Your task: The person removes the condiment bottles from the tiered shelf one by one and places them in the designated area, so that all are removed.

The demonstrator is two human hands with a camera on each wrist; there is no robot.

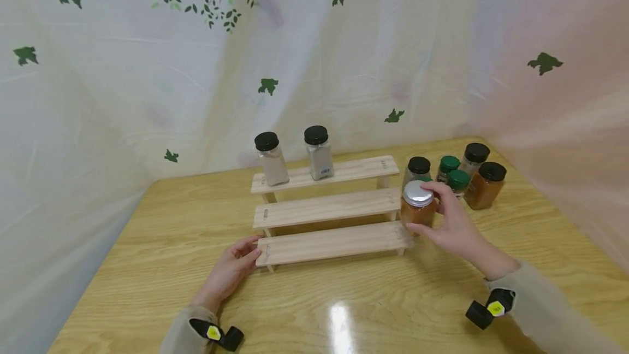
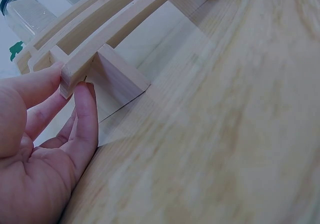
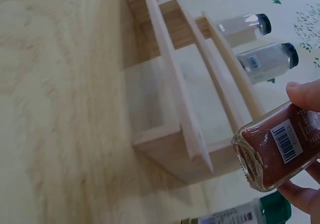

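Note:
A three-tier wooden spice rack (image 1: 329,242) stands mid-table. At the front left end of its lowest tier, my left hand (image 1: 233,266) pinches the board, thumb above and fingers beneath, as the left wrist view shows. My right hand (image 1: 454,225) grips a spice jar (image 1: 417,213) with a silver lid and reddish-brown contents, beside the rack's right end. In the right wrist view this jar (image 3: 280,149) is tilted, its base and barcode showing. Two black-lidded jars of pale powder, one at left (image 1: 272,165) and one nearer the middle (image 1: 319,157), stand on the top tier.
Right of the rack, several jars cluster: a black-lidded one (image 1: 417,167), green-lidded ones (image 1: 448,165), and a black-lidded orange-brown one (image 1: 484,190). The held jar partly hides some. A leaf-print curtain (image 1: 314,59) hangs behind the wooden table (image 1: 172,228).

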